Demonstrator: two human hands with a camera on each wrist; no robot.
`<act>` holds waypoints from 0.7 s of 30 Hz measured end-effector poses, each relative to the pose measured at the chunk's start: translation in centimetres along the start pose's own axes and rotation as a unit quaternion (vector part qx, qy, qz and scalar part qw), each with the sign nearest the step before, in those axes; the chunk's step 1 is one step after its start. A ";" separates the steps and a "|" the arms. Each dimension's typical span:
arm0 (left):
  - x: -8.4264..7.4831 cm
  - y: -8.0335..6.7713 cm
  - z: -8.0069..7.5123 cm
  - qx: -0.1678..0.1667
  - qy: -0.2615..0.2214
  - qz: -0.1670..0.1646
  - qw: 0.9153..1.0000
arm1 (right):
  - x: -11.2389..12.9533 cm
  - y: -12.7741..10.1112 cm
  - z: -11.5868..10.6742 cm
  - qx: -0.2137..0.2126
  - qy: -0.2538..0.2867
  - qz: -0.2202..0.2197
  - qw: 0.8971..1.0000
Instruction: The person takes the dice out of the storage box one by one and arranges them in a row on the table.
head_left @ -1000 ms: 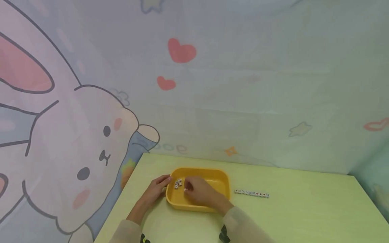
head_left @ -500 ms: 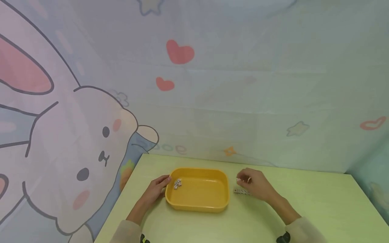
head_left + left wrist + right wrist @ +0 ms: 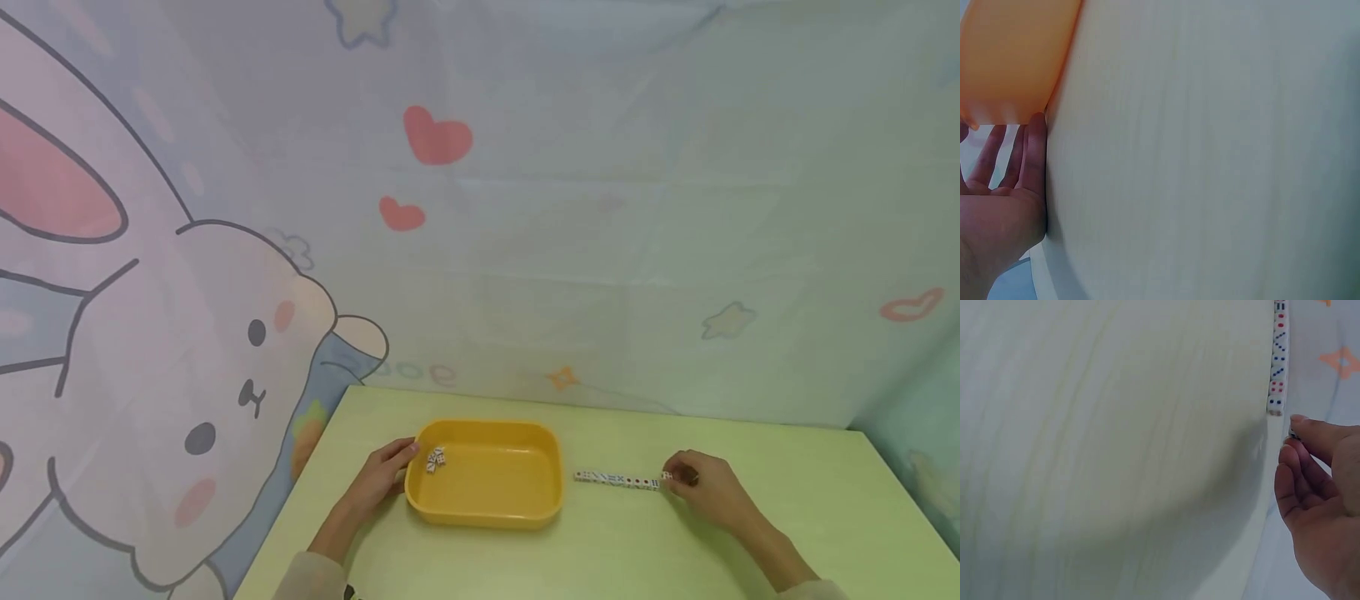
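The right hand (image 3: 708, 492) is pinching a die (image 3: 666, 476) between thumb and fingers, just beside the right end of a row of dice (image 3: 617, 480). The row is lying roughly parallel to the far edge of the table (image 3: 495, 567), right of a yellow tray (image 3: 495, 496). The tray is standing toward the table's left edge; the left hand (image 3: 377, 483) is touching its left end, fingers extending nearly straight. Loose dice (image 3: 440, 459) are sitting inside that end. Red and blue pips are marking the row. Faint backdrop lettering (image 3: 442, 376) is remaining illegible.
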State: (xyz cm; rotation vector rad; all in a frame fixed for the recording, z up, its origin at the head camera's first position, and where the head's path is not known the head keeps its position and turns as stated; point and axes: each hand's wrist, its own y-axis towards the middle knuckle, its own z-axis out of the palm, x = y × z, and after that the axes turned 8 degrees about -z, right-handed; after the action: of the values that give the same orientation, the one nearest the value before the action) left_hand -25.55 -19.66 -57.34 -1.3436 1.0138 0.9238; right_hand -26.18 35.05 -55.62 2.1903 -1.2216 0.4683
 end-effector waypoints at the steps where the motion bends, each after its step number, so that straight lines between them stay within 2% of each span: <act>1: 0.0 0.0 0.0 0.000 0.000 0.000 1.000 | -0.2 -0.2 0.0 0.006 -0.001 0.007 1.000; 5: 0.1 0.0 0.0 -0.003 0.001 0.000 1.000 | -1.1 -0.7 0.1 0.029 -0.003 0.025 0.999; 14: -0.1 0.2 0.0 -0.001 -0.004 0.002 1.000 | -1.2 -0.1 0.6 0.038 0.010 0.003 0.999; 21: 0.0 0.2 0.0 0.002 -0.002 -0.001 1.000 | -1.4 0.2 0.6 0.065 0.010 0.009 0.998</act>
State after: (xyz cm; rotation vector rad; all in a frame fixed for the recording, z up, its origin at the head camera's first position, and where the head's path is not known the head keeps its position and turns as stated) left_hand -25.78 -19.68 -57.43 -1.3382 1.0116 0.9225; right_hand -27.07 35.50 -56.81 2.2789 -1.2330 0.5902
